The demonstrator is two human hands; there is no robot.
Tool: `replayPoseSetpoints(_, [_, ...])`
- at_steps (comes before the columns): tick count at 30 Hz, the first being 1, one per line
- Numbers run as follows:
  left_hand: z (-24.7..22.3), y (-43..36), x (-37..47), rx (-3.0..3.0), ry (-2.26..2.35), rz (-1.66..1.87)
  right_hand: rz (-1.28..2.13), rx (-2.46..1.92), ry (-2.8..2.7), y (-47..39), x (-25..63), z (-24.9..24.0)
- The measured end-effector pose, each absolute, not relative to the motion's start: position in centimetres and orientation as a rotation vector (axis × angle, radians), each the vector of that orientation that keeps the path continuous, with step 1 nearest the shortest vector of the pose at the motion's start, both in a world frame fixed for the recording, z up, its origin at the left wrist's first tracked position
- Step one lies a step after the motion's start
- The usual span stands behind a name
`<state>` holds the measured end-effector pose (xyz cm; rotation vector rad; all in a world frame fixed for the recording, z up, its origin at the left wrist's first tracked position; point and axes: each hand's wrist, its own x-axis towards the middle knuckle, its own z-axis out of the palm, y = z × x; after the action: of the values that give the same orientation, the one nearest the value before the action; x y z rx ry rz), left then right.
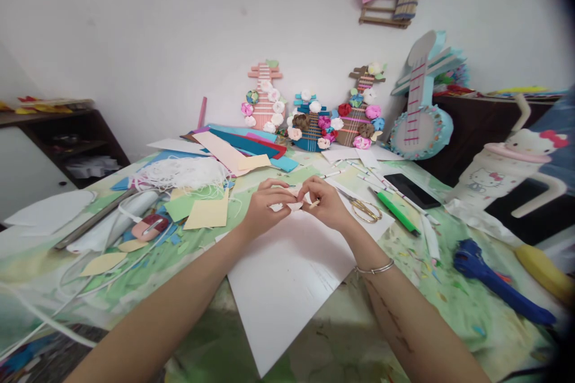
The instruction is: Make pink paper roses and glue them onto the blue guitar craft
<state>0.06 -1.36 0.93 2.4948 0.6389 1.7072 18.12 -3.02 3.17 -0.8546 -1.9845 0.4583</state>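
My left hand (268, 204) and my right hand (327, 203) meet above a large white sheet (287, 287). Between their fingertips they pinch a small white piece of paper (295, 206), mostly covered by the fingers. A short pale tip (315, 204) pokes out by the fingers of my right hand; what it belongs to is unclear. Just right of that hand lie gold-handled scissors (366, 210). Left of my left hand are pale yellow paper squares (206, 213) and a tangled heap of white cord (182, 173).
Paper-flower instruments (265, 102) lean on the wall. On the right are a green cutter (398, 212), a phone (412, 190), a blue tool (498, 281) and a white tumbler (498, 173). A pink mouse (150, 226) and white cables lie left; coloured strips (242, 143) lie behind.
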Motion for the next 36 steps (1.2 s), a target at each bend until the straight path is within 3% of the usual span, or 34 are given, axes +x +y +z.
replayPoseSetpoints(36, [0.33,-1.53,0.13,1.988,0.875,1.357,0.502,-0.874,-1.929,-3.37,17.89,3.45])
